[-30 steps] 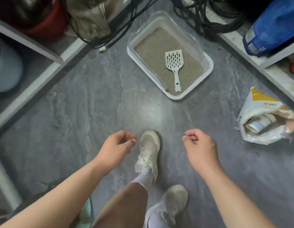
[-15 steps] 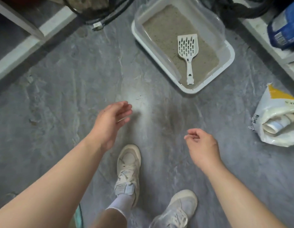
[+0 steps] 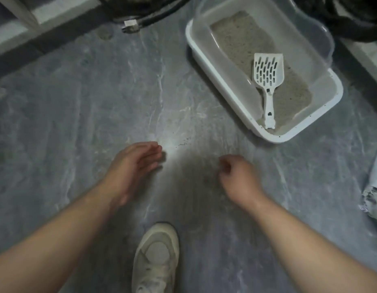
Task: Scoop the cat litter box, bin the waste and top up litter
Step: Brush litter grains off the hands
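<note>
Floor: grey, marbled with pale whitish veins; one bright white glare patch just left of the litter box's near corner, a dark shadow blotch beside it.

Litter box: white base, cloudy translucent upper rim. Litter inside: sandy grey-beige, fine speckle; a few dark specks on the near rim.

Scoop: white, blade patterned with rows of slanted slots, lying on the litter.

Shoe, below-left of the litter box: off-white, dingy grey smudges.

Cables, right of the litter box's far end: black.

Bag, right of the litter box: white, pale grey folds, tiny dark print.
</note>
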A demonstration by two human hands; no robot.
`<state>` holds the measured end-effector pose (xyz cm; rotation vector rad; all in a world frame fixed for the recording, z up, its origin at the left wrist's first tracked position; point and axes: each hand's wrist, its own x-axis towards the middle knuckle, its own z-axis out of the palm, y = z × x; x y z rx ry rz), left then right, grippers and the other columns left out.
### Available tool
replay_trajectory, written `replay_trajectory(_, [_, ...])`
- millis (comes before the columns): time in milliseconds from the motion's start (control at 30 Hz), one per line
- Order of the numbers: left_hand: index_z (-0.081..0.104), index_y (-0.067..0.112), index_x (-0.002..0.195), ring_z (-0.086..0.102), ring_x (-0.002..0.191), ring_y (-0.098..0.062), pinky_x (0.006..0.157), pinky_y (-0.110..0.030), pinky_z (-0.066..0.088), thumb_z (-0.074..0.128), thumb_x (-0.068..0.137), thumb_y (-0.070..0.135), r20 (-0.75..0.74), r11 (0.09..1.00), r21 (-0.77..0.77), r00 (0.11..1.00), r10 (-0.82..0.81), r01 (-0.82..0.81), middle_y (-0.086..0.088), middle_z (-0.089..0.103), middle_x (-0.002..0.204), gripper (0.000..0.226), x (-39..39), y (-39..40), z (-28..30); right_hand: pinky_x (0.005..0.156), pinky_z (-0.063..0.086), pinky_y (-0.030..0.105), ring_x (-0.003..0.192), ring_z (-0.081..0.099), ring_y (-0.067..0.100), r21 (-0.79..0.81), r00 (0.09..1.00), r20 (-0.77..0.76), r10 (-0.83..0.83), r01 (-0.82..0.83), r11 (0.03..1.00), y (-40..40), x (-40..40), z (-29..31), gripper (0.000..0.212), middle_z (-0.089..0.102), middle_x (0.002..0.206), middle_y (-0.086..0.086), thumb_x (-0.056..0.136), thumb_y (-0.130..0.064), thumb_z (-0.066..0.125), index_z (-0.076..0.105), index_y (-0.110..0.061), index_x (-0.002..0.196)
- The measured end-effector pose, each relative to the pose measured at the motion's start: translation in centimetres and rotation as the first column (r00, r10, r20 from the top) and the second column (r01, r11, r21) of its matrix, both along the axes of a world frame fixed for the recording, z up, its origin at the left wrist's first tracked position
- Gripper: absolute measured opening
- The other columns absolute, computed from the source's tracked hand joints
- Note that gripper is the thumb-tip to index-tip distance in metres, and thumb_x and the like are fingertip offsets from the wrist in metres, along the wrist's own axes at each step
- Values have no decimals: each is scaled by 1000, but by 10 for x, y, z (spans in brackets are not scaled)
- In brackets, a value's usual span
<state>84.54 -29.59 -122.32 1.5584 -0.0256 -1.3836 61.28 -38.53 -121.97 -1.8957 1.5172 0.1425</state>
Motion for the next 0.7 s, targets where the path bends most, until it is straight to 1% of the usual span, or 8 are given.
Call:
replay_trajectory(67, [68, 6, 108, 75, 96, -20, 79, -25, 60, 50, 101, 12, 35, 1000, -22, 999, -8, 9, -14, 76, 108, 20, 0, 2, -11, 83, 47, 41, 98, 61, 39, -16, 997, -20, 76, -76, 997, -6, 7, -14, 21, 65, 104, 22, 85, -11, 60, 68, -2, 102])
replay_trajectory(200, [69, 6, 111, 73, 104, -20, 92, -29, 55, 55, 99, 12, 123, 997, -67, 992, 33, -25, -14, 75, 112, 19, 7, 0, -36, 88, 40, 33, 108, 54, 35, -95, 990, 1, 139, -138, 986, -20, 32, -40, 28, 57, 114, 19, 90, -11, 57, 64, -4, 116])
replay_trajectory(267, [69, 8, 111, 71, 110, -23, 95, -33, 53, 54, 100, 14, 124, 994, -92, 990, 71, -59, -14, 74, 114, 20, 12, -1, -47, 100, 37, 31, 120, 49, 34, -149, 989, 32, 145, -139, 979, -25, 47, -52, 39, 53, 128, 18, 90, -5, 53, 59, -3, 129])
replay_trajectory(333, [69, 8, 114, 70, 113, -24, 97, -36, 52, 52, 102, 17, 96, 991, -105, 991, 92, -82, -12, 74, 116, 22, 16, 1, -53, 112, 30, 32, 134, 40, 33, -196, 977, 36, 212, -201, 960, -26, 62, -61, 53, 44, 146, 16, 90, 1, 48, 47, -3, 143])
replay_trajectory(433, [66, 9, 118, 67, 118, -23, 103, -38, 49, 45, 103, 25, -7, 984, -125, 992, 125, -125, -11, 71, 124, 31, 19, 5, -53, 120, 16, 29, 147, 24, 29, -191, 927, -20, 375, -372, 908, -23, 77, -71, 69, 27, 161, 13, 87, 6, 45, 30, -5, 154])
replay_trajectory(567, [63, 8, 127, 63, 124, -25, 110, -43, 44, 39, 103, 39, -189, 972, -116, 966, 178, -202, -11, 69, 129, 46, 22, 9, -51, 121, 3, 27, 152, 9, 28, -163, 840, -95, 535, -543, 824, -14, 76, -75, 77, 11, 165, 15, 87, 9, 45, 17, -4, 157])
replay_trajectory(633, [61, 7, 130, 64, 123, -25, 112, -44, 43, 39, 103, 41, -217, 973, -111, 960, 177, -204, -12, 70, 128, 49, 22, 12, -51, 120, 3, 28, 153, 7, 28, -165, 816, -126, 564, -578, 799, -11, 71, -75, 77, 8, 166, 14, 87, 10, 45, 15, -4, 157])
replay_trajectory(700, [61, 7, 131, 64, 123, -25, 113, -45, 42, 40, 103, 41, -182, 979, -107, 971, 153, -174, -11, 70, 128, 49, 20, 14, -53, 120, 4, 28, 153, 8, 28, -163, 816, -113, 567, -578, 800, -9, 68, -75, 78, 11, 165, 13, 86, 11, 46, 18, -5, 157])
